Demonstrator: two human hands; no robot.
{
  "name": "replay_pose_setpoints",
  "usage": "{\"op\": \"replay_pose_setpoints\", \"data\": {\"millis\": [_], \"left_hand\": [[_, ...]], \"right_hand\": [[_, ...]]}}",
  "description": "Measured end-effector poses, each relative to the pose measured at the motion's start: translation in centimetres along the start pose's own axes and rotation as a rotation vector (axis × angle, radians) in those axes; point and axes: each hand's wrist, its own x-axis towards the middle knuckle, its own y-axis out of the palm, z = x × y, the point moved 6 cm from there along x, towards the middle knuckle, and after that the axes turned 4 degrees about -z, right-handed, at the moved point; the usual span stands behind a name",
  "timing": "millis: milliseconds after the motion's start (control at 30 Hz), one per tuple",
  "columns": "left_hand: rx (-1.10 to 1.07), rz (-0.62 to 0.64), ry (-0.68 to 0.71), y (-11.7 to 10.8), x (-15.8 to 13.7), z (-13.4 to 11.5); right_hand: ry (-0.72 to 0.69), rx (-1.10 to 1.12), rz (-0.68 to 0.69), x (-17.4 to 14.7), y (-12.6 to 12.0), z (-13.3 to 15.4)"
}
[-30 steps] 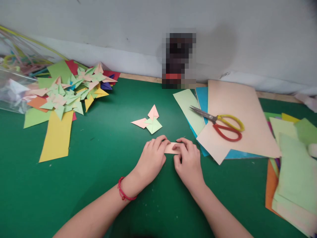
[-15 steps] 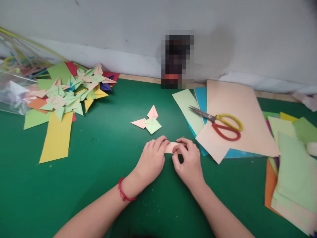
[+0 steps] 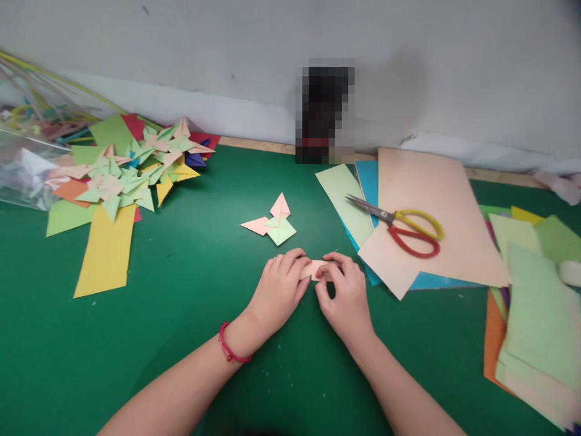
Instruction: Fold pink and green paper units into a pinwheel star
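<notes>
A narrow piece of pale pink paper [image 3: 313, 269] lies on the green table between my hands, its two ends covered by my fingers. My left hand [image 3: 282, 287] is closed on the left end, fingers bent over the top edge and thumb at the lower edge. At the right end, my right hand [image 3: 345, 287] grips the paper with curled fingers. Just beyond my hands sits a folded paper piece [image 3: 279, 229], with a light green square part and two pink points.
Scissors [image 3: 388, 218] with yellow and red handles rest on large pink sheets [image 3: 426, 181] at right. More coloured paper [image 3: 540, 303] is stacked far right. Folded paper stars [image 3: 122, 175] pile up at left over a yellow strip [image 3: 106, 254], beside a clear plastic container [image 3: 22, 175].
My left thumb has shifted slightly along the lower edge of the pink paper. Both hands stay in almost the same place, still holding it.
</notes>
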Motion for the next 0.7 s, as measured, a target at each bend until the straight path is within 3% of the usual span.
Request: {"op": "replay_pose_setpoints", "data": {"millis": [233, 433, 700], "left_hand": [[-0.025, -0.02, -0.005, 0.07, -0.05, 0.31], [-0.045, -0.017, 0.021, -0.03, -0.18, 0.31], [-0.022, -0.114, -0.071, -0.75, -0.17, 0.79]], "right_hand": [[0.001, -0.028, -0.098, -0.07, -0.58, -0.2], [0.038, -0.172, -0.045, -0.16, -0.42, -0.48], [0.013, -0.068, -0.033, -0.38, -0.34, 0.1]]}}
